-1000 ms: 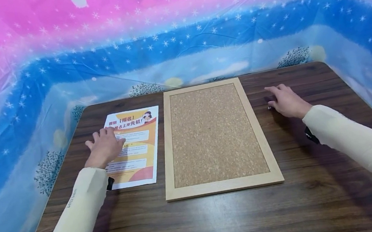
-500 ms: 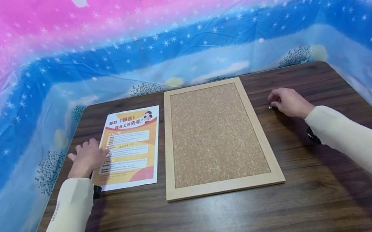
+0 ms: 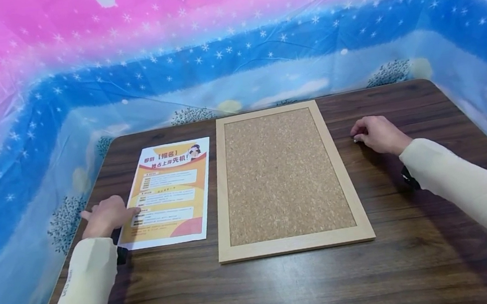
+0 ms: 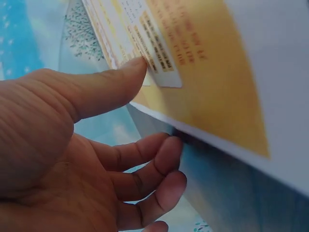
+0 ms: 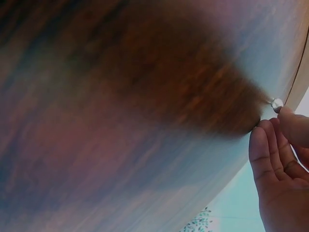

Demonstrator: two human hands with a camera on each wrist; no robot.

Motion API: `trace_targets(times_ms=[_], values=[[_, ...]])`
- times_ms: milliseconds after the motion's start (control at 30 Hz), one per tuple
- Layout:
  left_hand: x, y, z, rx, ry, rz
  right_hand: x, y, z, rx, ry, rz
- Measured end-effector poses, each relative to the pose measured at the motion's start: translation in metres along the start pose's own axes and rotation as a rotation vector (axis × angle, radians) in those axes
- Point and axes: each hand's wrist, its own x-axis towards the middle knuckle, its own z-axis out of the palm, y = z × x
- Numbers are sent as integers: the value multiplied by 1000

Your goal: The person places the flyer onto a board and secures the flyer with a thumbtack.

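Note:
A printed poster (image 3: 179, 184) in orange, yellow and white lies on the table, left of a cork board (image 3: 287, 177) with a light wooden frame. At the poster's left edge is my left hand (image 3: 107, 215). In the left wrist view, its thumb (image 4: 108, 89) lies over the sheet, while the other fingertips (image 4: 169, 152) bend toward the table just outside the edge. Right of the board, my right hand (image 3: 381, 134) is low over the table. A small silver round-headed pin (image 5: 276, 105) shows right at its thumb tip, with the other fingers close together beside it.
The dark wood-grain table (image 3: 286, 292) has rounded far corners. A pink and blue snowflake-patterned cloth (image 3: 223, 49) hangs behind it and along both sides.
My left hand has slid left and toward me, from over the poster to its left edge. My right index finger has curled in toward the thumb. Poster and board have stayed put.

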Motion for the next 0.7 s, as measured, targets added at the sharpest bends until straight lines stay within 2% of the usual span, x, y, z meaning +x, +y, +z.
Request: trace_targets(times_ms=[433, 700], values=[[6, 1, 6, -70, -45, -33, -2, -3, 0, -16, -14, 2], [4, 3, 11, -71, 19, -69, -2, -4, 0, -23, -17, -5]])
